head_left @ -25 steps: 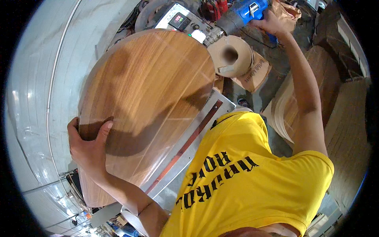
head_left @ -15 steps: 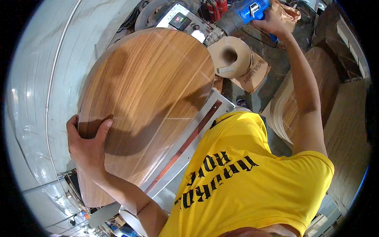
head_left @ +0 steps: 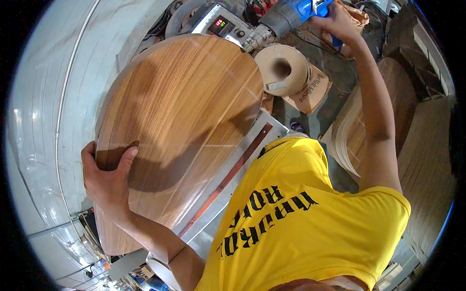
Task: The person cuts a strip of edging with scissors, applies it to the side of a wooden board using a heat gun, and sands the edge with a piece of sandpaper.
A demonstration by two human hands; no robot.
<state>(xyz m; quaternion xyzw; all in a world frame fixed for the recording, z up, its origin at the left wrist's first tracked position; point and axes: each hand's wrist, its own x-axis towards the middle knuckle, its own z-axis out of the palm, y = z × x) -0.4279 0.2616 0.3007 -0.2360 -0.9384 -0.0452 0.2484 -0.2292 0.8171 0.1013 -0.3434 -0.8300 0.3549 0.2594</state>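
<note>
A large rounded wood-grain board (head_left: 184, 106) lies in front of me. My left hand (head_left: 109, 179) grips its left edge, thumb on the top face and fingers over the rim. My right hand (head_left: 340, 24) is closed round the handle of a blue heat gun (head_left: 291, 14) at the upper right. The gun's metal nozzle (head_left: 259, 38) points left and down, close to the board's far right edge; I cannot tell whether it touches. Part of the gun is cut off by the top of the view.
A control box (head_left: 223, 23) with a lit display sits behind the board. A beige roll (head_left: 293, 60) stands beside the board, over brown paper packaging (head_left: 315, 89). Stacked curved boards (head_left: 344, 126) are on the right. A metal bench (head_left: 279, 127) with a reddish strip lies between board and me.
My right hand has shifted the heat gun slightly left and up, bringing its nozzle nearer the board's far edge. The left hand and the board look unmoved.
</note>
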